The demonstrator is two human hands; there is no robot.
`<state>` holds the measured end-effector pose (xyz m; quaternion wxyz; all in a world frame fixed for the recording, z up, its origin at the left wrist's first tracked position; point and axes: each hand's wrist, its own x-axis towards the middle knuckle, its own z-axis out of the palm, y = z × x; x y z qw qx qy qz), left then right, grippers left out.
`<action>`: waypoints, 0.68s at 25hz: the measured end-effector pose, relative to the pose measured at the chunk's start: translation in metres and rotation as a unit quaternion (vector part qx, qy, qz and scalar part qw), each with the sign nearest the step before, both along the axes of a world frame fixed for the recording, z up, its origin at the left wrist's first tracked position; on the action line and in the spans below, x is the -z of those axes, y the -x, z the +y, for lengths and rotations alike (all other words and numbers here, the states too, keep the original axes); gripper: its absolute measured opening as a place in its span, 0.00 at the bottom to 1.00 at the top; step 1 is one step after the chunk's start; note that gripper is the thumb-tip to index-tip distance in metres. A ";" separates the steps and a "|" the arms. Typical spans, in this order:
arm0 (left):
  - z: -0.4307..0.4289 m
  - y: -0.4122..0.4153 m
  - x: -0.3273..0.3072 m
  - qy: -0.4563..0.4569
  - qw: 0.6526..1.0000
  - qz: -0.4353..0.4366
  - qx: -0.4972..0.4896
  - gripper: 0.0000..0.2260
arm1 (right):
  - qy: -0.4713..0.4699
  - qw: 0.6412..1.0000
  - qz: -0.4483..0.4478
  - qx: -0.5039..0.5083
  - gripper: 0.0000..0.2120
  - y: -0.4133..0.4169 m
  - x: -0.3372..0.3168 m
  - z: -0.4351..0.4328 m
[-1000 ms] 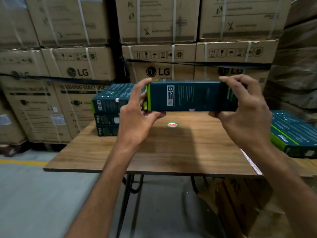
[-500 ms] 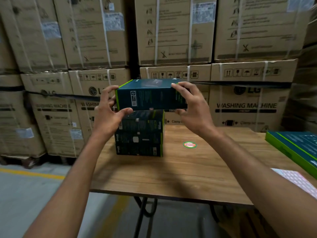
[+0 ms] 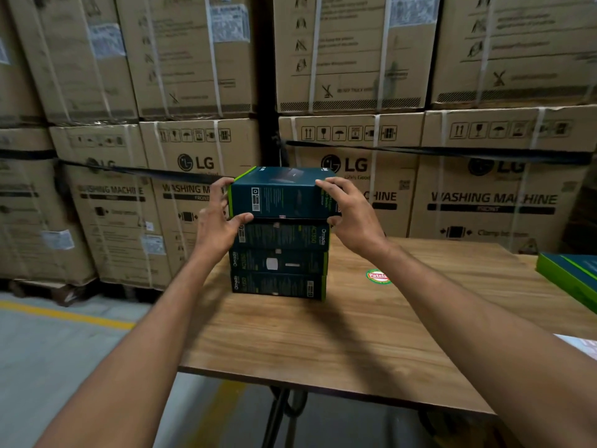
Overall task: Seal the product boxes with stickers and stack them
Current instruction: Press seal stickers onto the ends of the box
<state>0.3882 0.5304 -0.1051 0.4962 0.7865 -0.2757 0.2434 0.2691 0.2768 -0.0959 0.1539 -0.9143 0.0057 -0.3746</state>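
Head view: forward and down over a brown wood-grain table (image 3: 323, 344), read from the left.
Left hand (image 3: 216, 224): grasps the left end of a dark teal cardboard product box with lime-green edges (image 3: 281, 197); fingertips lie over its top edge, thumb at its lower front edge.
Product box: level, at the far left part of the table, on or just above a stack of three matching teal boxes (image 3: 279, 263); I cannot tell whether they touch at the seam.
Right hand (image 3: 352, 215): grasps the right end the same way, thumb low, fingers over the top.
Step in hand: setting this box down as the fourth layer. It is probably best to square its corners with the layer below, slide both thumbs out of the seam, then let go evenly so the pile does not shift.
Round red-and-green sticker (image 3: 377, 275): flat on the table, just right of the stack.
Green-edged teal boxes (image 3: 568, 276): at the table's right edge, well apart from the stack.
Contents: every box is closed, so nothing inside shows; the strapped brown cartons (image 3: 200, 163) behind are shut too, printed "washing machine".
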 end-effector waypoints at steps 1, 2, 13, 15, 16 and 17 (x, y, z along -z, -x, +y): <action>-0.002 -0.004 0.002 -0.004 1.000 0.001 -0.001 0.35 | 0.000 1.000 -0.002 0.004 0.42 -0.002 0.002 0.000; -0.003 -0.006 0.005 -0.009 1.000 0.004 -0.002 0.35 | -0.002 1.000 -0.005 0.008 0.41 -0.004 0.003 0.000; -0.006 -0.014 0.011 -0.009 1.000 0.019 -0.002 0.33 | -0.083 0.996 -0.020 0.003 0.33 -0.010 0.002 0.002; -0.007 -0.012 0.010 0.002 1.000 0.015 0.000 0.33 | -0.091 0.996 -0.010 -0.007 0.33 -0.008 0.000 0.001; -0.008 -0.013 0.008 0.012 1.000 0.011 0.002 0.34 | -0.088 0.996 -0.003 -0.014 0.36 -0.006 -0.002 0.000; -0.009 -0.012 0.007 0.022 1.000 0.008 0.006 0.35 | -0.075 0.997 0.004 -0.016 0.39 -0.005 -0.003 -0.001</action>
